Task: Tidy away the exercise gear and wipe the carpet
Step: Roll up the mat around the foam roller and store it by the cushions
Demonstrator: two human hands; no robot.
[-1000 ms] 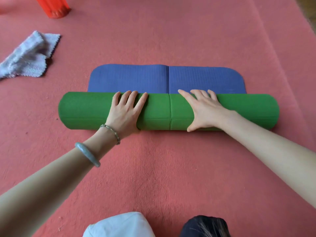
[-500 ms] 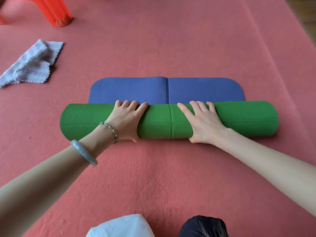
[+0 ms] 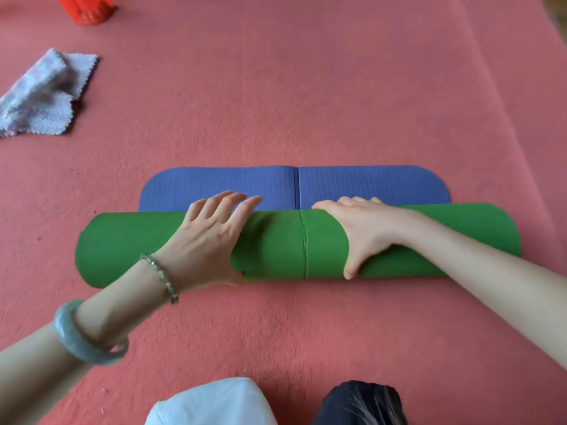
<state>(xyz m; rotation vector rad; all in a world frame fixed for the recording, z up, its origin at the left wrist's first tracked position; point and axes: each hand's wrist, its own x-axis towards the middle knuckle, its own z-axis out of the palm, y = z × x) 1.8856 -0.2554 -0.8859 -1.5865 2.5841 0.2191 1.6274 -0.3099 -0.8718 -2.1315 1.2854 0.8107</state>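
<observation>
Yoga mat (image 3: 276, 240), one: green outside, blue inside, rolled almost to its end, lying crosswise mid carpet (image 3: 306, 87), a short blue flap flat beyond the roll. Left hand (image 3: 205, 240), one: fingers straight and spread across the roll's top, tips over the flap, gripping nothing. Right hand (image 3: 365, 234), one: fingers curled over the far crest, thumb down the near face, cupping the roll. Risk, as judged: uneven push skewing the roll or telescoping its ends; slackened hold letting it spring open. Cloth (image 3: 40, 96), one, crumpled, well apart at far left. Red plastic leg (image 3: 87, 9), one. Beaded bracelet (image 3: 162, 279), one; bangle (image 3: 82, 335), one.
</observation>
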